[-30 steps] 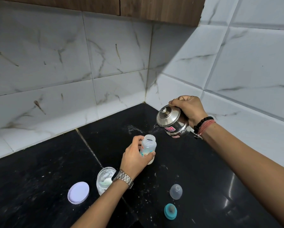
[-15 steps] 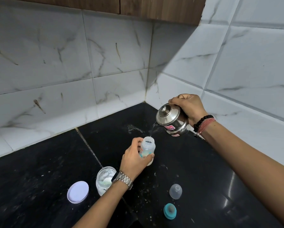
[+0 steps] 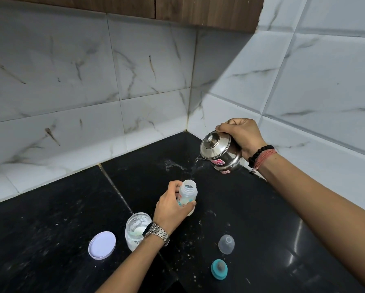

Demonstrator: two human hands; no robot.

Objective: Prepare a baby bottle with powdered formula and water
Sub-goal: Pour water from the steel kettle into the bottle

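Observation:
A small clear baby bottle [image 3: 188, 194] stands upright and uncapped on the black counter, with my left hand [image 3: 171, 206] gripped around its side. My right hand [image 3: 242, 135] holds a shiny steel kettle [image 3: 219, 152] tilted to the left above and right of the bottle. A thin stream of water [image 3: 195, 168] runs from the spout down toward the bottle's mouth. An open jar of white formula powder [image 3: 136, 229] sits just left of my left wrist, its white lid [image 3: 102, 245] lying flat beside it.
A clear bottle cap [image 3: 226, 243] and a teal nipple ring [image 3: 219, 268] lie on the counter [image 3: 50, 229] near the front right. Spilled powder specks and water drops dot the black surface. Marble-tiled walls meet in a corner behind, under a wooden cabinet.
The kettle has lifted slightly and tipped further, and the water keeps streaming. My left hand and the bottle have stayed in place.

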